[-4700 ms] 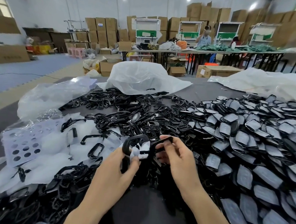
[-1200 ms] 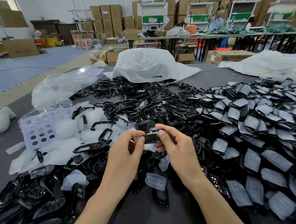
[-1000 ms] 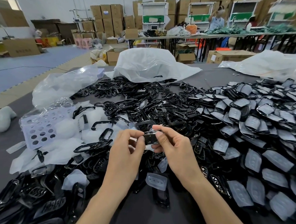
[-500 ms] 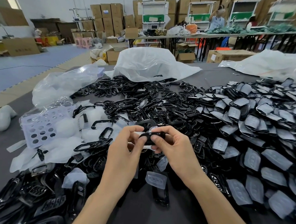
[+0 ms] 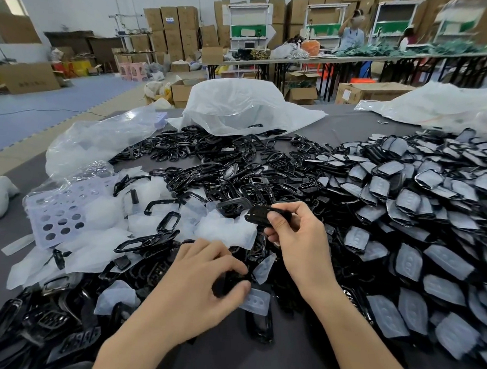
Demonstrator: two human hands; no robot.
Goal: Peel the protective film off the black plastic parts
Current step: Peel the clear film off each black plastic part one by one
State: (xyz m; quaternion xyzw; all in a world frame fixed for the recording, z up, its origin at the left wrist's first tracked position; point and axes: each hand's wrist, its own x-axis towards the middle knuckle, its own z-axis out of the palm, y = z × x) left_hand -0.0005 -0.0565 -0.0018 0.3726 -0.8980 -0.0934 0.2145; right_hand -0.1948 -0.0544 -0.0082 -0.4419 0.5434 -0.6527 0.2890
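your right hand (image 5: pixel 298 241) is up at centre frame, grip closed in a pinch, thumb and fingers on a black part (image 5: pixel 263 215), glossy and held above the heap. whether it carries film, can't tell from here. your left hand (image 5: pixel 201 275) is lower, just below centre, its grip curled tight round a second part (image 5: pixel 229 283) down in the pile. a loose film (image 5: pixel 254 301) lies just beside that thumb. more peeled films (image 5: pixel 223 231) sit crumpled between the two hands and out to the left. right of frame, a big spread of covered parts (image 5: pixel 405 198), pale film on top. bare frames (image 5: pixel 224 160) are heaped mid-frame, with a white bag (image 5: pixel 241 105) behind them and the grey surface (image 5: pixel 255 362) at the bottom.
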